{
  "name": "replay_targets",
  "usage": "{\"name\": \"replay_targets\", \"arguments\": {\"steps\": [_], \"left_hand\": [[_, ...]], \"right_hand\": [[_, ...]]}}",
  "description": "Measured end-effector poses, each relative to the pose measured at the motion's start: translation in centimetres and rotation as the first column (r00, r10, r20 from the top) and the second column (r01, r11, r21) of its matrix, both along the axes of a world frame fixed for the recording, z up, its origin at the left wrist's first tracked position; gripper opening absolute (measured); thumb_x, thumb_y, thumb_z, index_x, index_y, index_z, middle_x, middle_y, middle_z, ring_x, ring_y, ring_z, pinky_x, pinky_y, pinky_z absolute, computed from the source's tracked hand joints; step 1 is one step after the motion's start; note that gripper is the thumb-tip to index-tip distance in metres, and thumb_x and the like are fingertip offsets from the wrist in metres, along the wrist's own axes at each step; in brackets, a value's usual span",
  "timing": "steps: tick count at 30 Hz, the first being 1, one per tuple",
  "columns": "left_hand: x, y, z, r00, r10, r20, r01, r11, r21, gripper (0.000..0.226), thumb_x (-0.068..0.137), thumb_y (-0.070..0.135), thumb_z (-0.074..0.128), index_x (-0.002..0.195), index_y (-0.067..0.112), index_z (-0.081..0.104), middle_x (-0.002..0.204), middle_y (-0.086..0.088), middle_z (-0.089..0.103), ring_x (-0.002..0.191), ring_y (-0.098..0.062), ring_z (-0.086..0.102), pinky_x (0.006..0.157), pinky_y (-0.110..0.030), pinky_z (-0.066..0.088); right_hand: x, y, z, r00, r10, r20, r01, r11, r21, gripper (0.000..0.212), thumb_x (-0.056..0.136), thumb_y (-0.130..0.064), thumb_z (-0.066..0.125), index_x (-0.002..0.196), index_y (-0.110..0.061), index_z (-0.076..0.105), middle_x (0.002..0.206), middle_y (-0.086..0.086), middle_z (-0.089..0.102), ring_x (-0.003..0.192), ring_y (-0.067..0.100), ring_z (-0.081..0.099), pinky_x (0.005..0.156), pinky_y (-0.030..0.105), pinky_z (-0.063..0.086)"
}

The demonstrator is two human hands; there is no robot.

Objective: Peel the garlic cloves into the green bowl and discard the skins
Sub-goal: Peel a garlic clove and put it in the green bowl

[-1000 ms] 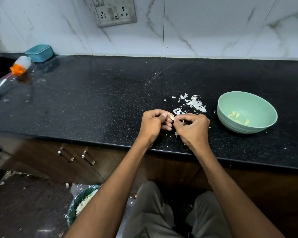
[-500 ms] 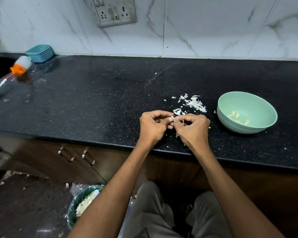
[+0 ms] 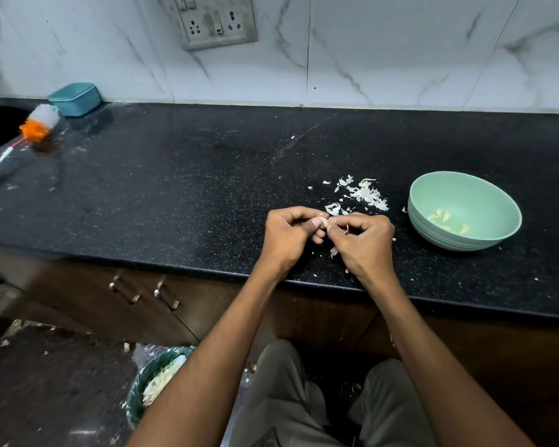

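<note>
Little has shifted: your left hand (image 3: 289, 235) and right hand (image 3: 363, 241) stay pressed together, pinching a small pale garlic clove (image 3: 324, 221) over the black stone counter (image 3: 175, 195). The pale green round bowl (image 3: 484, 201) lies right, nearer your right hand.
</note>
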State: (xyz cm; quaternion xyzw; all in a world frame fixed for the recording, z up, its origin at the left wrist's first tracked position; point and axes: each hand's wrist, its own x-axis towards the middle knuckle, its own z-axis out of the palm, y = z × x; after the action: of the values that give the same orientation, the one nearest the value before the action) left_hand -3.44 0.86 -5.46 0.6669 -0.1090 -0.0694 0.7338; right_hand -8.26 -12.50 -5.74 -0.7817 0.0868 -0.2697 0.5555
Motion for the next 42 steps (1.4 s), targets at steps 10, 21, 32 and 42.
{"name": "replay_targets", "arguments": {"steps": [10,21,32,42], "left_hand": [[0.2,0.4,0.0,0.999,0.025,-0.045,-0.030,0.994,-0.101,0.017,0.095,-0.010,0.058,0.096,-0.004,0.074,0.079,-0.013,0.072,0.065,-0.015,0.064,0.063,-0.022,0.056],[0.1,-0.1,-0.2,0.997,0.066,0.035,-0.067,0.997,0.033,0.021,0.093,-0.008,0.063,0.095,0.007,0.078,0.088,-0.013,0.078,0.075,-0.022,0.072,0.069,-0.029,0.060],[-0.2,-0.3,-0.2,0.993,0.108,0.041,-0.111,0.991,0.075,0.012,0.089,-0.009,0.070,0.090,0.002,0.074,0.081,-0.015,0.075,0.067,-0.020,0.071,0.065,-0.028,0.061],[-0.4,-0.6,-0.4,0.967,0.178,0.182,-0.219,0.947,0.236,0.019,0.082,-0.001,0.078,0.076,0.014,0.069,0.070,0.001,0.070,0.058,-0.009,0.062,0.058,-0.025,0.057]], "right_hand": [[-0.1,-0.2,0.4,0.994,-0.105,-0.009,0.106,0.988,0.110,0.005,0.083,-0.006,0.079,0.081,-0.010,0.081,0.071,0.000,0.076,0.045,0.018,0.066,0.048,0.027,0.049],[0.0,0.2,0.4,0.977,-0.214,0.003,0.211,0.963,-0.166,0.009,0.078,-0.015,0.078,0.068,-0.016,0.079,0.060,-0.006,0.068,0.054,0.012,0.062,0.062,0.027,0.051],[0.0,0.5,0.4,0.993,-0.099,0.062,0.108,0.981,-0.162,0.018,0.078,-0.001,0.076,0.083,-0.018,0.080,0.085,-0.004,0.073,0.074,0.005,0.068,0.068,0.013,0.049],[-0.3,0.6,0.6,0.999,-0.038,0.026,0.042,0.978,-0.203,0.008,0.080,-0.012,0.079,0.081,-0.018,0.083,0.076,-0.012,0.075,0.062,-0.002,0.066,0.068,0.020,0.052]]}}
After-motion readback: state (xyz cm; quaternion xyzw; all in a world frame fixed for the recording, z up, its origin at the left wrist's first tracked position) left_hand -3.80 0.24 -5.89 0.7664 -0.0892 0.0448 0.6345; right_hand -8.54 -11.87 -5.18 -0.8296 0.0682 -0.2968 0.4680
